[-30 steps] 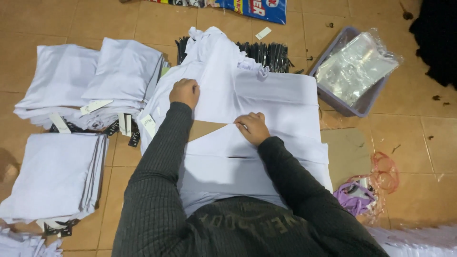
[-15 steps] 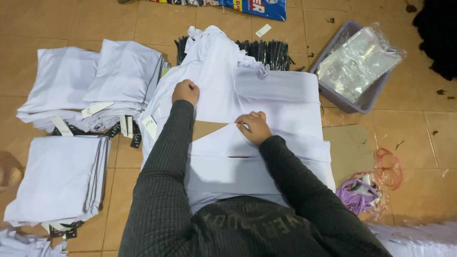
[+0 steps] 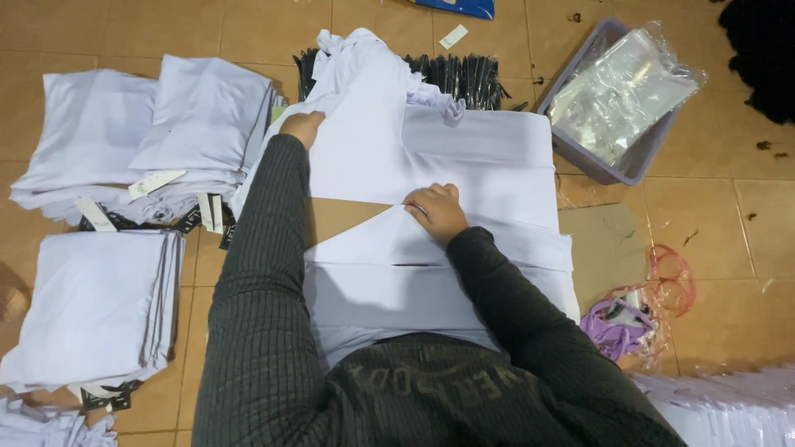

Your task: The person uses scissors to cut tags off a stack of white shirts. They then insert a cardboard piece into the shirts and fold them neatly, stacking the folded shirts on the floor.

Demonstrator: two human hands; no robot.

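Observation:
A white garment (image 3: pixel 464 165) lies spread on the tiled floor in front of me, over a brown cardboard sheet (image 3: pixel 335 217) that shows at its middle. My left hand (image 3: pixel 301 128) grips the cloth at the garment's upper left edge. My right hand (image 3: pixel 436 212) pinches a folded flap of the same white garment near the centre, where the cloth forms a point over the cardboard. Both arms wear dark ribbed sleeves.
Stacks of folded white garments (image 3: pixel 141 132) with paper tags sit at the left, another stack (image 3: pixel 91 306) below them. A row of black hangers (image 3: pixel 464 74) lies behind. A grey bin (image 3: pixel 580 153) of clear plastic bags stands at right. Plastic scraps (image 3: pixel 621 319) lie at lower right.
Both hands stay at nearly the same places on the garment; the view has shifted slightly. No clear movement of the cloth.

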